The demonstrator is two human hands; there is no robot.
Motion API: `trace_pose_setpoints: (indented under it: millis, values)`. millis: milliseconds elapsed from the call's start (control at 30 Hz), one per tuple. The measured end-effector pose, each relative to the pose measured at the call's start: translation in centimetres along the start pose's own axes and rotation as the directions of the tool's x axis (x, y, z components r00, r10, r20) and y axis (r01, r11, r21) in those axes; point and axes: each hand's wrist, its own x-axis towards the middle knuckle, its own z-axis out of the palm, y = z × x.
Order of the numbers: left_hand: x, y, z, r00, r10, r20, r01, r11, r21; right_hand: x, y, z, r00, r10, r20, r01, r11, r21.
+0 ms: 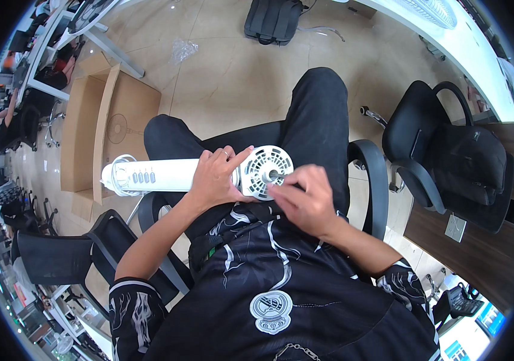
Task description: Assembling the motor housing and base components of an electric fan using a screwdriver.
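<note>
Across my lap lies a white electric fan body [173, 170], its long column pointing left, with grey buttons and a coiled white cord [126, 175] at that end. The round slotted motor housing [275, 154] faces up, without blades or grille. My left hand [216, 175] wraps round the fan where the column meets the housing, thumb below and index finger along the rim. Over the housing's centre, my right hand [306, 195], slightly blurred, pinches the thin metal motor shaft [276, 175]. Its fingertips hide the shaft's end.
An open cardboard box [130, 99] with a fan drawing stands at left. Black office chairs [434, 144] flank me, one holding a black bag [464, 159]. A dark backpack [272, 21] and clear plastic [183, 50] lie on the floor ahead. A fan grille [431, 12] rests on the white table.
</note>
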Motion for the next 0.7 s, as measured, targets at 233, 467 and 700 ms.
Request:
trace_pose_setpoints:
  millis: [233,467,700]
  values:
    - [0.1,0.2,-0.3,0.999,-0.038,0.014,0.039,0.999,-0.02,2.6,0.7,1.9,0.952,0.065,0.301,-0.011,0.984,-0.178]
    - [-0.3,0.1,-0.2,0.999,-0.033,-0.037,0.032,0.999,-0.033,1.9,1.1,4.5,0.917,0.14,0.372,-0.015,0.948,-0.318]
    - [-0.5,-0.2,0.0,0.998,-0.068,0.011,0.069,0.998,-0.013,2.7,0.9,4.5,0.882,0.132,0.452,0.028,0.944,-0.33]
